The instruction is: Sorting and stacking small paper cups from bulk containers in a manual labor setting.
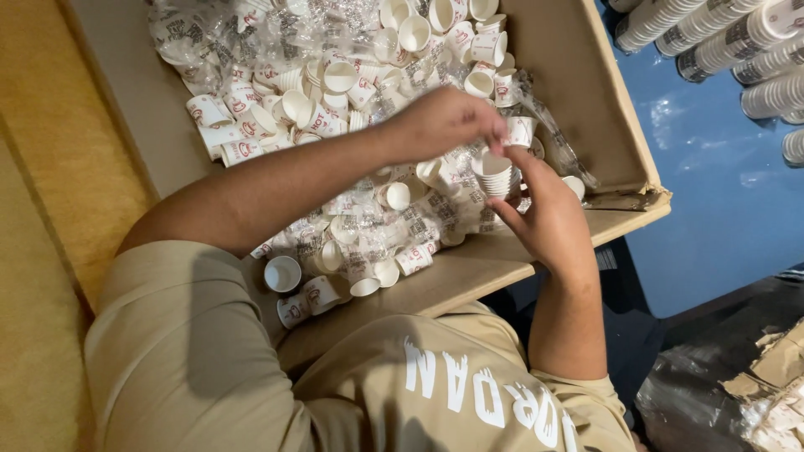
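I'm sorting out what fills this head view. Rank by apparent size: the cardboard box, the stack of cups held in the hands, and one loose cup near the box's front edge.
1. Brown cardboard box, by far the largest.
2. Short stack of nested white paper cups, held between the left hand and right hand.
3. Single loose white paper cup, though it looks close in size to the stack.

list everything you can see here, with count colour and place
loose small paper cups: many, white with red print, scattered in the box
nested cup stack: one, white, between both hands
clear plastic wrap: crumpled, among the cups
cardboard box: one, brown, centre
long cup stacks: several, white, top right on blue surface
left hand: over the stack's top
right hand: holding the stack from below
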